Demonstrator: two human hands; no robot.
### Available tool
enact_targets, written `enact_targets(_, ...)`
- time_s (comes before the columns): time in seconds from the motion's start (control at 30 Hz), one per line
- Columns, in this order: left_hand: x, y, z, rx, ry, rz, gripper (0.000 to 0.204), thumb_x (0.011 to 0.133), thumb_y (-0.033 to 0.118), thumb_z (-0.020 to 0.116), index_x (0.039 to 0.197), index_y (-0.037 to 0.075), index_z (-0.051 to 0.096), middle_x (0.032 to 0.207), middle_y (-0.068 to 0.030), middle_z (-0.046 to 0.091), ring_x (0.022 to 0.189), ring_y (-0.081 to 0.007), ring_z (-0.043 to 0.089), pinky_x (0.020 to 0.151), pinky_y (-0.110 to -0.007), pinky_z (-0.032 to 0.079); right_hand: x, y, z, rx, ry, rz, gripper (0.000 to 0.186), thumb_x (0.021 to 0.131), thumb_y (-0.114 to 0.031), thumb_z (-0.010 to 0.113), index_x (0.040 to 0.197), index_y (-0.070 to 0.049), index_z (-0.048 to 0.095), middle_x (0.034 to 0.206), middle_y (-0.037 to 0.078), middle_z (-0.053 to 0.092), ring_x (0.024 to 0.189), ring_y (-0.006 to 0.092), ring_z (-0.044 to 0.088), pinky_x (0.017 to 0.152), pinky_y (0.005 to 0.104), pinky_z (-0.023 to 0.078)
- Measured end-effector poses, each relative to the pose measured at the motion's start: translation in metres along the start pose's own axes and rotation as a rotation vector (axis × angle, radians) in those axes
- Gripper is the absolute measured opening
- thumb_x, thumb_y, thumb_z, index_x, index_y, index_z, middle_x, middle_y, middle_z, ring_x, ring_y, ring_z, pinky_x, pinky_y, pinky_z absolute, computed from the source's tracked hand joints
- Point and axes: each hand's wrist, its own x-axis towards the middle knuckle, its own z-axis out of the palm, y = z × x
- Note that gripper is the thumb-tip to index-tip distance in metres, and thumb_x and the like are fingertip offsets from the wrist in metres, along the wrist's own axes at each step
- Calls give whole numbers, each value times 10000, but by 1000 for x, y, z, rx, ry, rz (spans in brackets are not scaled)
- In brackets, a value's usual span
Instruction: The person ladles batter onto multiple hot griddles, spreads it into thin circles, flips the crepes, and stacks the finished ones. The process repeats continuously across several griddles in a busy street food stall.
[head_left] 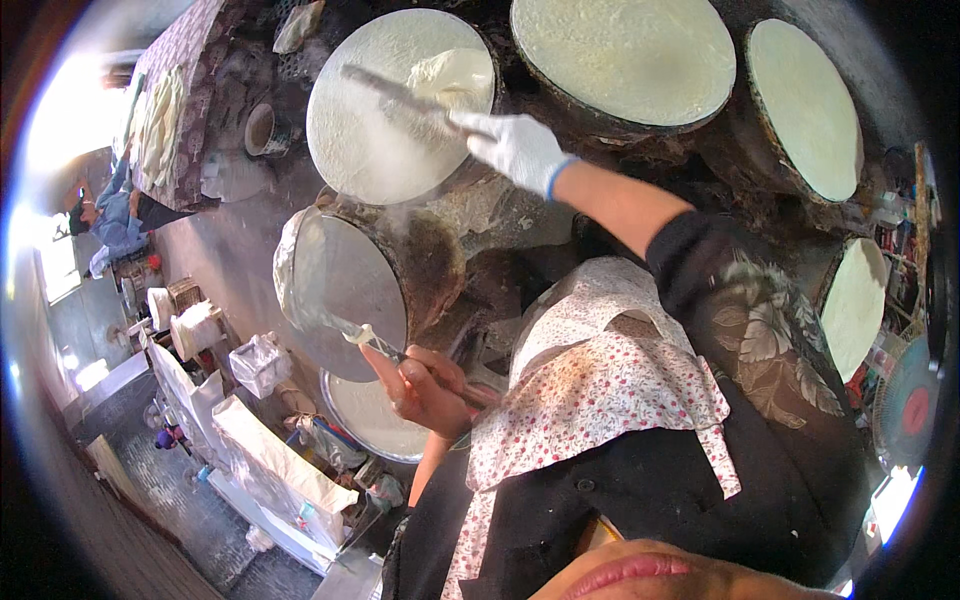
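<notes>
My right hand [520,150], in a white knit glove with a blue cuff, grips a long flat spatula [395,90]. The blade reaches across a round griddle [350,130] coated with pale batter, where a folded, crumpled piece of the sheet [450,78] lies at the right side. Steam drifts over it. My bare left hand [430,388] is closed round a slim flat scraper [345,328], whose tip extends over a bare grey griddle [350,280]. A pale sheet edge [290,265] hangs at that griddle's left rim.
More round griddles with pale sheets stand at the far middle [625,55], far right [805,110] and right [855,305]. A cloth-covered surface [160,130] holds folded sheets at far left, beside a bucket [268,130]. Another person [120,220] is beyond. A fan [908,400] stands right.
</notes>
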Motion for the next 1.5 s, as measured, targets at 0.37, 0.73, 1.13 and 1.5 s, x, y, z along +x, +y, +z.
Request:
enact_targets(0.37,17,-7,-20,-78,-78,-12,592,1163,122,396,1708,72,169,595,-33,485,442,-81,390,394,-256,376,-34,-14,60,86,452,393,444,1034,-389,603,1416,-171,664,1257,189,717,1084,396,722,918,440,578)
enact_targets(0.73,13,-39,-57,-179,-13,-38,578,1157,135,451,1693,62,247,631,-10,466,441,-77,390,349,-265,331,7,-30,24,-105,491,327,430,1027,-367,598,1394,-158,682,1179,218,733,1045,416,724,878,472,581)
enact_targets(1.13,0,-50,-82,-177,-33,-101,559,1161,148,447,1694,111,283,609,-22,480,422,-77,382,367,-260,339,-50,-34,54,-131,290,308,389,1031,-395,633,1405,-302,684,1157,190,751,934,374,764,808,443,617)
enact_targets(1.5,192,-57,-10,-377,-238,-265,574,1154,155,452,1699,129,274,664,14,456,491,-64,393,430,-248,336,-3,-32,21,-342,-33,329,412,1024,-442,625,1401,-289,690,1146,161,761,995,378,743,865,448,587)
